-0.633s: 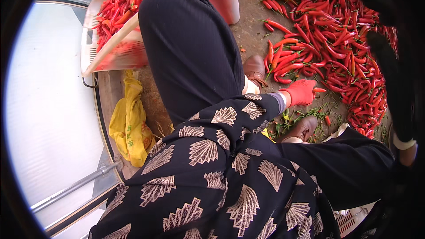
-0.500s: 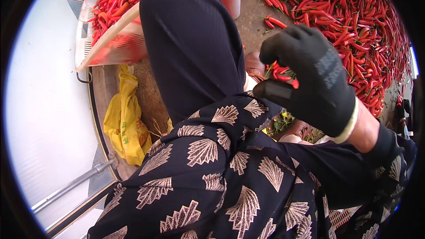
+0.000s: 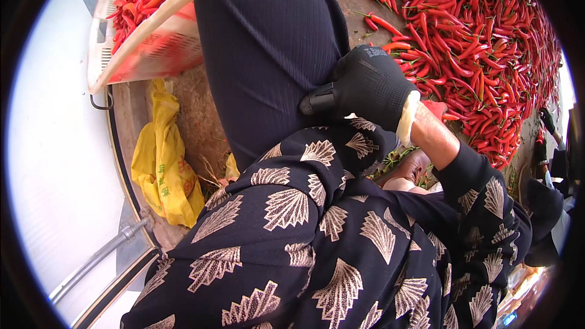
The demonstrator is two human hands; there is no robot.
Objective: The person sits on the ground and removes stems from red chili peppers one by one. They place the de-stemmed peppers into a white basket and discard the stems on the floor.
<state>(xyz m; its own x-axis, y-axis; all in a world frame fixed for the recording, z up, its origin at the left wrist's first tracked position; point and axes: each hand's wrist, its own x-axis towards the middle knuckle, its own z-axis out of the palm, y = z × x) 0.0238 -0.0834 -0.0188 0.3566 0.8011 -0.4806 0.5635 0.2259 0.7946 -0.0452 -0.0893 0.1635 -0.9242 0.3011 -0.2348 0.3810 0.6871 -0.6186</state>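
Note:
My right hand (image 3: 359, 91), in a black glove, rests against my dark left trouser leg (image 3: 256, 36), thumb pressed on the cloth and fingers curled down, their tips hidden. Just behind its wrist, my left hand (image 3: 434, 109), in a red glove, shows only in part, with a red chilli (image 3: 451, 116) poking out from it. Beyond both hands spreads a large pile of red chillies (image 3: 481, 49) on the floor. Below them, my brown shoe (image 3: 413, 164) stands among green stems.
A white plastic crate (image 3: 152, 36) of chillies stands at upper left. A crumpled yellow sack (image 3: 161, 170) lies beside a white panel (image 3: 73, 134) with a metal bar. At the right edge a co-worker (image 3: 545, 207) reaches a dark-gloved hand (image 3: 547, 120) toward the pile.
My right hand has swung in from the right and down onto my left leg, now covering much of my red-gloved left hand. The view has shifted slightly, showing more of the co-worker.

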